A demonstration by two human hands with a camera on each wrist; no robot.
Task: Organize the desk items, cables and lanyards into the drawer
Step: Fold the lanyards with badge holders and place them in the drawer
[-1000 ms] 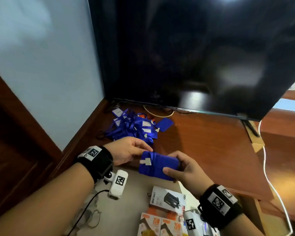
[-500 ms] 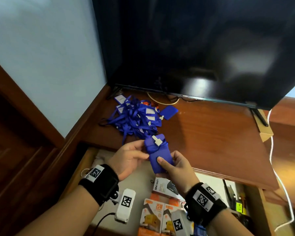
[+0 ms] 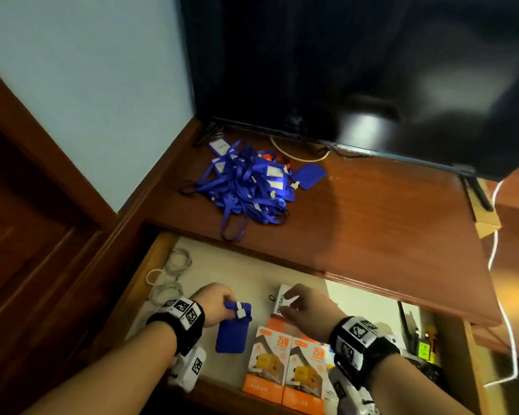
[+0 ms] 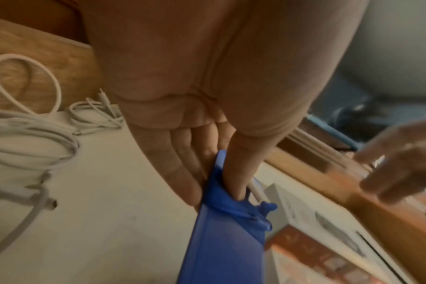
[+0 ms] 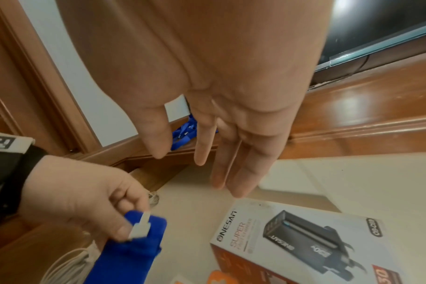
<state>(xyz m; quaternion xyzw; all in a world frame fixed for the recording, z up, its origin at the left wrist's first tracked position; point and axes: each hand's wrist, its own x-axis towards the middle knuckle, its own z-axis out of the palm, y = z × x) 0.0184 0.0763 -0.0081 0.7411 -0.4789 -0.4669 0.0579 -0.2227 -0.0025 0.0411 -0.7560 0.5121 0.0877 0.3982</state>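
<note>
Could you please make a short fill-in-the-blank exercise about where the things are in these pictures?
1. The left hand pinches the top of a ____ badge holder.
2. The right hand hovers over a white charger box with its fingers ____.
3. The white cables lie coiled inside the ____.
4. The lanyard pile lies on the ____.

Missing words: blue; open; drawer; desk

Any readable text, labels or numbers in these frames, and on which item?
"ONESAM", "SUPER": white charger box in the drawer; its smaller print is blurred.
"25W": each of the two orange charger boxes.
White tags in the blue lanyard pile: too small to read.
Wristband markers: patterns, no words.
</note>
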